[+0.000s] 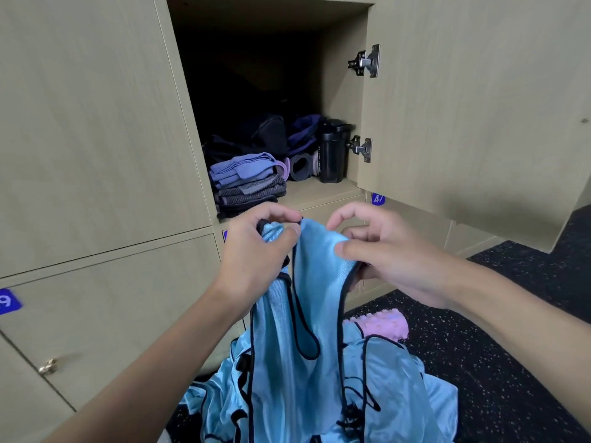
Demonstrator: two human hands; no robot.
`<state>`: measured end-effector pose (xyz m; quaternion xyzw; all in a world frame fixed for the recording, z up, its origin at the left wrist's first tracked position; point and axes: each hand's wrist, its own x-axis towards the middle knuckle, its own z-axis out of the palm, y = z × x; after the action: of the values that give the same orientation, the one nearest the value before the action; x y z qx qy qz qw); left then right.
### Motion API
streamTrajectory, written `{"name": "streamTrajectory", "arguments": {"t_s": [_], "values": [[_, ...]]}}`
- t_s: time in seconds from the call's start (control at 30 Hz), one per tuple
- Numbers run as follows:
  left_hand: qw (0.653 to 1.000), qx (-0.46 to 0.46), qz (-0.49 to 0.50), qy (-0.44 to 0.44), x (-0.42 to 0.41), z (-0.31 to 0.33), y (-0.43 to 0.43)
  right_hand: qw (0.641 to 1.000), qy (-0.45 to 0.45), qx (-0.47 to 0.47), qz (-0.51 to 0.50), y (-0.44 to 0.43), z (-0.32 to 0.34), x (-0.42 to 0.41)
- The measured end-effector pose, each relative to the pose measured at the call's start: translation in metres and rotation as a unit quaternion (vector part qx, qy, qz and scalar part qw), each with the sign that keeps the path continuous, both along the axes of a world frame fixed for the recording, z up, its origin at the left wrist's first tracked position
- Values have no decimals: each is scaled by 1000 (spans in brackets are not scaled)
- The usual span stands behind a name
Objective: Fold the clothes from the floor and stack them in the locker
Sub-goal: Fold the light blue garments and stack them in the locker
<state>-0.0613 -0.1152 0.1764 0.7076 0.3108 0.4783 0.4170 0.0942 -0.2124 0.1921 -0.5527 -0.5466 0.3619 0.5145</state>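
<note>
A shiny light-blue garment with black trim [313, 282] hangs from both my hands in front of the open locker [319, 193]. My left hand [256, 251] pinches one top strap of it. My right hand [383, 251] pinches the other top edge between thumb and fingers. Below, more light-blue clothes [393, 388] lie in a heap on the floor. Inside the locker, at the front left, sits a stack of folded clothes [246, 183] in purple and grey.
The locker door [473, 116] stands open to the right. A black bottle [332, 151], rolled mats and dark bags fill the locker's back. A pink ridged object [383, 324] lies on the black speckled floor [511, 346]. Shut locker doors stand to the left.
</note>
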Motion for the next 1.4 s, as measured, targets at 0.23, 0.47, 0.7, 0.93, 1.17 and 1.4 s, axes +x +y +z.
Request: {"name": "streamTrajectory", "arguments": {"t_s": [0.23, 0.47, 0.7, 0.93, 1.17, 1.4], "values": [[997, -12, -63, 43, -1, 6, -13, 983, 182, -9, 17, 3, 4, 1], [995, 78, -31, 51, 4, -3, -14, 992, 119, -24, 23, 3, 2, 2], [995, 49, -80, 25, -4, 7, -13, 976, -207, -19, -65, 4, -5, 12], [998, -52, -35, -2, -6, 6, 7, 974, -180, 95, -98, 8, -6, 27], [995, -91, -25, -27, -8, 2, 22, 987, -133, 86, 34, -10, 16, 5], [996, -30, -74, -38, -4, 10, -4, 968, -205, 131, -64, 2, -3, -18]]}}
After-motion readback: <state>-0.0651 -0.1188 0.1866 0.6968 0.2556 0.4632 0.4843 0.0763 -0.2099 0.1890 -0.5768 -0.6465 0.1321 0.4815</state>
